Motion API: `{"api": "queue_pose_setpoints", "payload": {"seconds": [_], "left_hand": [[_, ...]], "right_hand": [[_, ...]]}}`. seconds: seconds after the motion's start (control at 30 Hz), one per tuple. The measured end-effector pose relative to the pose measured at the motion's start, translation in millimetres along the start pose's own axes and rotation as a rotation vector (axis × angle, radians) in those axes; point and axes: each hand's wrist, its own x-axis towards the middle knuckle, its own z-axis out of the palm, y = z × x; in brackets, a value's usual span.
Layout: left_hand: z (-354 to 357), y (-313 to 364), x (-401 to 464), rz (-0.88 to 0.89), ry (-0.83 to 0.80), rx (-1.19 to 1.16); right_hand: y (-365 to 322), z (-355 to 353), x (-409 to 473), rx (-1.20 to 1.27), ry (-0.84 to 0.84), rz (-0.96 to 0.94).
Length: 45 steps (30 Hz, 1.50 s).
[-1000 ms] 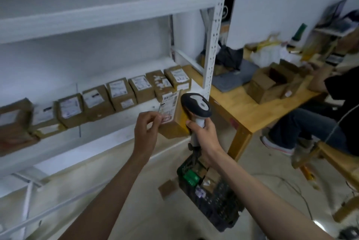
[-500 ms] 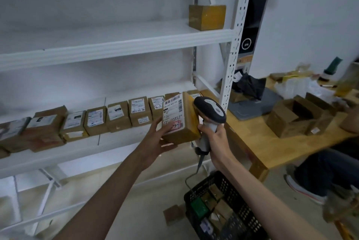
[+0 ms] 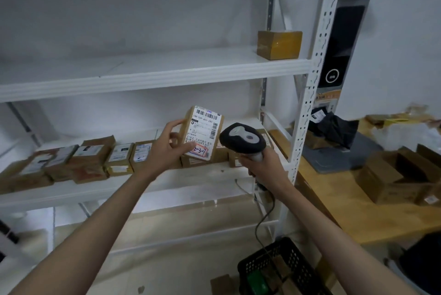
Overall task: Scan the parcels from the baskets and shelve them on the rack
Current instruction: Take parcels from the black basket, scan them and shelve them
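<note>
My left hand (image 3: 167, 149) grips a small brown parcel (image 3: 202, 131) upright, its white barcode label facing me with a red-marked sticker at the bottom. My right hand (image 3: 265, 168) holds a black and grey barcode scanner (image 3: 242, 138) just right of the parcel, its cable hanging down. Both are in front of the white rack's middle shelf (image 3: 119, 189), where several labelled brown parcels (image 3: 95, 158) sit in a row. A black basket (image 3: 276, 268) with parcels stands on the floor at the lower right.
One yellow-brown box (image 3: 279, 45) stands on the upper shelf (image 3: 155, 75) at its right end. The rack's perforated post (image 3: 310, 84) rises right of my hands. A wooden table (image 3: 338, 199) with open cardboard boxes (image 3: 393, 177) and a black bag stands on the right.
My view has tilted up and the hands have risen. The left hand has lifted the parcel higher and away from the scanner, which now sits lower right of it.
</note>
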Motion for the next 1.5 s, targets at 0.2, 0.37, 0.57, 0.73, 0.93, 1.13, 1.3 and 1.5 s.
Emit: {"api": "queue_pose_setpoints", "payload": {"seconds": [0.2, 0.37, 0.57, 0.73, 0.93, 1.13, 1.3, 1.5], "left_hand": [[-39, 10, 19, 0.130, 0.049, 0.273], [-59, 12, 29, 0.156, 0.085, 0.392], [-65, 9, 34, 0.144, 0.120, 0.439], [-56, 14, 40, 0.152, 0.136, 0.419], [-37, 28, 55, 0.156, 0.156, 0.286], [-2, 60, 88, 0.124, 0.197, 0.037], [28, 100, 134, 0.067, 0.202, -0.187], [48, 147, 202, -0.014, 0.164, -0.276]], "right_hand": [[-26, 8, 25, -0.444, -0.073, -0.334], [-30, 10, 40, -0.515, -0.133, -0.349], [-33, 8, 47, -0.477, -0.146, -0.402], [-34, -3, 48, -0.464, -0.165, -0.398], [-34, -24, 59, -0.341, -0.104, -0.286], [-60, -48, 92, -0.017, -0.036, -0.176], [-87, -58, 138, 0.258, 0.025, -0.126], [-107, -67, 197, 0.266, 0.152, -0.165]]}}
